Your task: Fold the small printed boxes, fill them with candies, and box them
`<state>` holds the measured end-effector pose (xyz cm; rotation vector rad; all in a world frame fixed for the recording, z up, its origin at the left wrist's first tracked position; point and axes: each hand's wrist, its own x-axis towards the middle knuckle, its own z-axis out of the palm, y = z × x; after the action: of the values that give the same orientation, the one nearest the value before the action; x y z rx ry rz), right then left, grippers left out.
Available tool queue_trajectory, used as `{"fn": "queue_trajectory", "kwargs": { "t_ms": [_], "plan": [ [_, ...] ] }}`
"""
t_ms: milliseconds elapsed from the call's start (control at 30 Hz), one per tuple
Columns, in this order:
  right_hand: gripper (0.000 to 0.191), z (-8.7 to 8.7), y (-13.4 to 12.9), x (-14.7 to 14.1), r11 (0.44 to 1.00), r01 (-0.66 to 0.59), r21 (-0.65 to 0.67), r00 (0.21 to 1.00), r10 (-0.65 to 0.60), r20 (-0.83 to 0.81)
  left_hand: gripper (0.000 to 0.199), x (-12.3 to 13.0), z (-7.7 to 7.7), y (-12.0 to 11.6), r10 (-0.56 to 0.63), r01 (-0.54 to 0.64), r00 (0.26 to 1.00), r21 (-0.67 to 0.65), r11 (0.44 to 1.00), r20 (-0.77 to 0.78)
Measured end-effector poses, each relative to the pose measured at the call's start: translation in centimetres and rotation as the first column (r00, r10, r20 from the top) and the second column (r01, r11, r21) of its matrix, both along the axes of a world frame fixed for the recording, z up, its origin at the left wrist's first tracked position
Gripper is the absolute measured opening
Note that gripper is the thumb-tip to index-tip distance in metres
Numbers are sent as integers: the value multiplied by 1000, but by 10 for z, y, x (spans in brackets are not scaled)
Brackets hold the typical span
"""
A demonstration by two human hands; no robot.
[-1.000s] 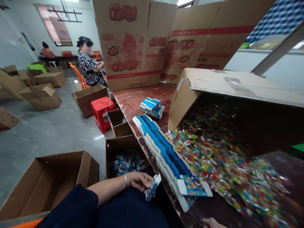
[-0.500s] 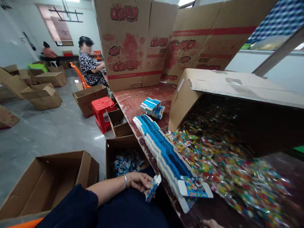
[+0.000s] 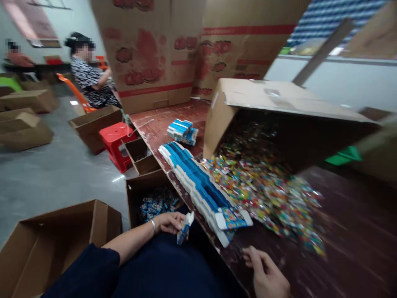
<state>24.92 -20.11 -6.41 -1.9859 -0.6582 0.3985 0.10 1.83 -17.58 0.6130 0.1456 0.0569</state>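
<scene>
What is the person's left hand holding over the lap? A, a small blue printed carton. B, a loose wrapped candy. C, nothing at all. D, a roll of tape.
A: the left hand grips a small blue printed carton with its top flap open.

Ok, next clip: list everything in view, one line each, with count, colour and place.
small carton: one, blue and white, in left hand.
flat cartons: a row, blue and white, along the table edge.
candy pile: many, multicoloured, spilling from tipped box.
table: one, dark red.
floor box: one, brown, holds filled cartons.
stool: one, red.
seated person: one, far left.
left hand: grip on small carton.
right hand: empty, on table.
</scene>
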Motion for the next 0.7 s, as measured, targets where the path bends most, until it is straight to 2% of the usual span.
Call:
{"fn": "queue_trajectory", "kwargs": {
  "t_ms": [100,200,300,367,433,500,600,700],
  "plan": [
    [58,10,1,-15,997,-16,70,1000,15,9,43,-9,12,1,-22,22,1000,-26,999,-22],
    [53,14,0,-13,988,-15,152,998,24,-59,40,-11,22,8,-75,74,997,-33,997,-27],
    [49,18,-7,12,978,55,203,995,-37,-93,39,-9,34,16,-119,119,993,-21,993,-24],
    [47,23,-15,39,969,141,205,990,-142,-9,38,-7,46,20,-109,110,994,20,994,-17],
    [44,28,-21,72,962,231,146,950,-255,177,37,-4,60,21,-71,72,997,88,994,-9],
    [36,32,-22,107,951,310,5,875,-288,390,38,1,74,19,-44,43,999,151,988,3],
    [25,33,-16,150,931,346,-116,852,-260,454,40,9,94,14,-35,34,999,203,979,3],
    [23,31,-8,175,902,375,-216,852,-243,464,40,17,109,8,-28,35,999,261,965,-30]
  ]
}}
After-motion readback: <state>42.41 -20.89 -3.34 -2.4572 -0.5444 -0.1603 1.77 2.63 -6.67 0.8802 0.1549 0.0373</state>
